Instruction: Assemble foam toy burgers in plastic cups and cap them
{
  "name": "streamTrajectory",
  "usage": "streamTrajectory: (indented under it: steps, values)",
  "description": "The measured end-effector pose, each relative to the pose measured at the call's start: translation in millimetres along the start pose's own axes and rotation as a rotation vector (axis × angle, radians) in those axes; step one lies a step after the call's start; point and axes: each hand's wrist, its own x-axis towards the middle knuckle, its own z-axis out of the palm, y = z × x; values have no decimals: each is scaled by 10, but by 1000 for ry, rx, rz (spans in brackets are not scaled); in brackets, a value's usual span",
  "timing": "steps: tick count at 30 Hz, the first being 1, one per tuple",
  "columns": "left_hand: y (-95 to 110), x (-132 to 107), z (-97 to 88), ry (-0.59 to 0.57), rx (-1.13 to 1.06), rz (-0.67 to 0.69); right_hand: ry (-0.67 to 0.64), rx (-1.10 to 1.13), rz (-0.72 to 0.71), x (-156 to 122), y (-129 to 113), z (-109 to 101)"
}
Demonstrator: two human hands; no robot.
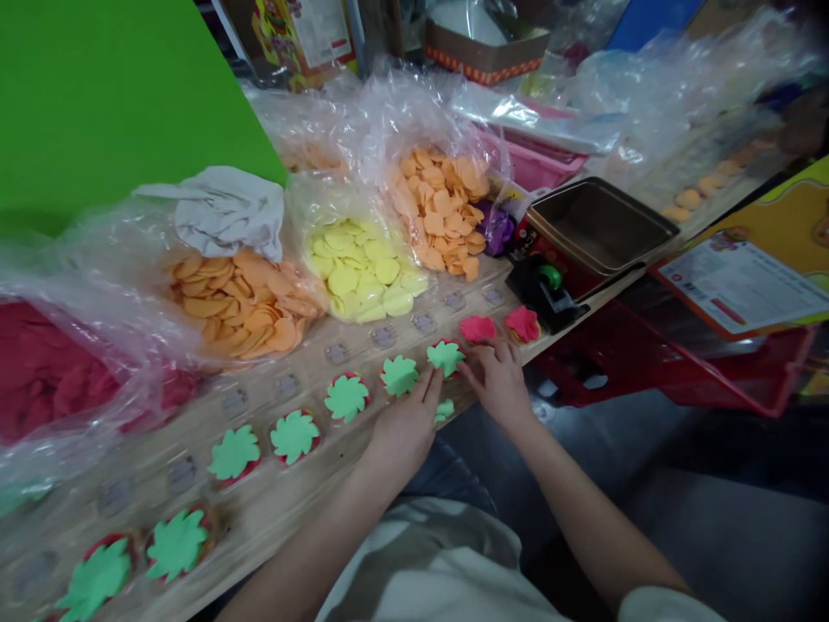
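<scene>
Inspected both hands at the near edge of the bench [259, 518]. Found close together toward the right end of a row of green flower pieces [295, 436], set parallel to that edge, several with red showing underneath. Located the green flower [445, 357] in work between the two sets of fingertips: ahead and slightly right of the left hand [408, 423], to the left of the right hand [502, 380]. Judged about equally near to both. Detected no clear long axis in its roughly round, toothed outline.

Observed the left grip with fingers extended and close together, tips at the flower's near side; cannot tell whether pressing or merely touching. Observed the right grip loosely curled, thumb and fingers partly apart, beside the flower's right side; cannot tell whether holding anything. Recorded another green piece [444, 410] just beside the left hand, toward the near edge; cannot tell whether held.

Noted two pink pieces [522, 324] next along the row, without green on top, just beyond the right fingers. Listed toward the far edge: bagged orange pieces [239, 302], yellow pieces [366, 268] and red pieces [52, 380]. Listed past the row's right end: black tape dispenser [560, 315] and lidless tin [596, 225].
</scene>
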Motion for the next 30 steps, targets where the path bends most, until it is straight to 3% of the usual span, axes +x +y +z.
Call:
streamTrajectory:
  steps: [8, 12, 18, 20, 23, 27, 30]
  values:
    - [8, 45, 10, -9, 27, -17, 4, -28, -18, 52, -161, -7]
    - [3, 54, -24, -7, 39, -4, 41, -51, -18, -85, -185, -1]
    - [-43, 125, -42, -85, 19, -64, -23, -99, -35, -297, -186, 28]
    - [-71, 138, -74, -32, -139, -65, -16, -35, -35, -291, -181, -11]
    - [-98, 101, -172, 107, -649, -169, -4, 265, 8, -216, -216, -135]
    - [-32, 18, -291, -60, -1436, -337, -284, 890, 201, -59, -389, -273]
    - [36, -22, -302, -100, -1534, -277, -377, 1020, 304, 37, -508, -287]
